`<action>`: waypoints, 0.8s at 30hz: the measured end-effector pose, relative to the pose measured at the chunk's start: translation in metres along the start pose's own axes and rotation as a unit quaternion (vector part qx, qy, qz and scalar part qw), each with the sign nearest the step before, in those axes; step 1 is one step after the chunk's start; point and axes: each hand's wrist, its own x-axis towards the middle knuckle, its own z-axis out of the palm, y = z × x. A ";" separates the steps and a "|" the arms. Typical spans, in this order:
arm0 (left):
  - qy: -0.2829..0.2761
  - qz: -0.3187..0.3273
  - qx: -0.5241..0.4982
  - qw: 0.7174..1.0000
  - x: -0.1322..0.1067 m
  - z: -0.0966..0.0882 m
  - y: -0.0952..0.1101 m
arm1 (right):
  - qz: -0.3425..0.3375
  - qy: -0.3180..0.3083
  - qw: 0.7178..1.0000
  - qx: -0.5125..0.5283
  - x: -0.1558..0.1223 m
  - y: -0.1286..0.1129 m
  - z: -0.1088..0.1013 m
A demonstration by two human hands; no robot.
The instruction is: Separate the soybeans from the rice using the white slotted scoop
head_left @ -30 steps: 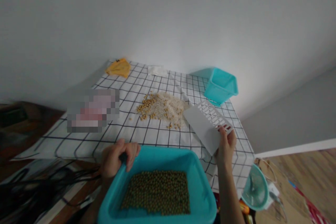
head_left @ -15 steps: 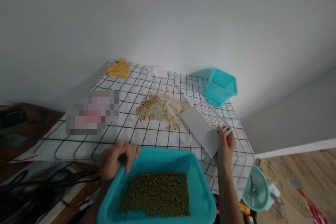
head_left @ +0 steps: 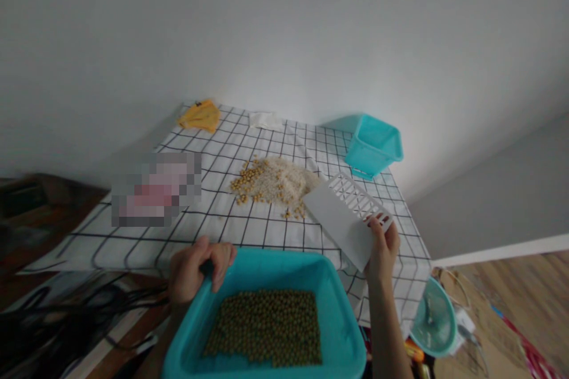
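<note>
My left hand [head_left: 200,269] is closed over the upper left corner of a teal plastic basin [head_left: 344,320]. A dark patch shows between its thumb and fingers; I cannot make out what it is. Small round brownish-green beans [head_left: 267,325] cover the bottom of this basin. In my right hand [head_left: 383,243] is a flat whitish board [head_left: 340,225] with a row of slots along one side, gripped at its lower right end. The board's far left corner reaches the right edge of a pile of pale grains [head_left: 288,180]. Golden round beans [head_left: 249,180] lie mixed in the pile's left side.
A smaller teal basket [head_left: 376,145] stands at the table's back right. A yellow cloth [head_left: 201,116] and a white tissue [head_left: 265,121] lie along the back. A blurred pinkish package [head_left: 155,189] is at left. Cables [head_left: 89,314] hang below; a teal bin [head_left: 433,320] stands on the floor.
The board has shifted very slightly to the left and its tilt has changed a little. My left hand, the basin and the pile look the same.
</note>
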 end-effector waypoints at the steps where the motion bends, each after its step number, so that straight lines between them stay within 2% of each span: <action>1: 0.007 0.001 -0.001 1.000 0.000 0.001 0.000 | 0.002 0.004 1.000 0.003 0.000 0.000 0.000; 5: 0.028 0.004 0.006 1.000 0.000 0.002 -0.001 | 0.002 0.008 1.000 0.002 -0.002 -0.002 0.000; 9: 0.001 0.001 0.018 1.000 -0.001 -0.002 -0.002 | 0.012 -0.010 1.000 0.013 -0.006 -0.009 0.000; 17: -0.005 0.008 -0.005 1.000 -0.001 -0.002 -0.002 | 0.010 -0.004 0.999 0.030 -0.007 -0.009 -0.001; 24: -0.017 0.006 -0.017 1.000 -0.001 -0.005 -0.005 | 0.009 -0.023 1.000 0.009 -0.010 -0.017 -0.002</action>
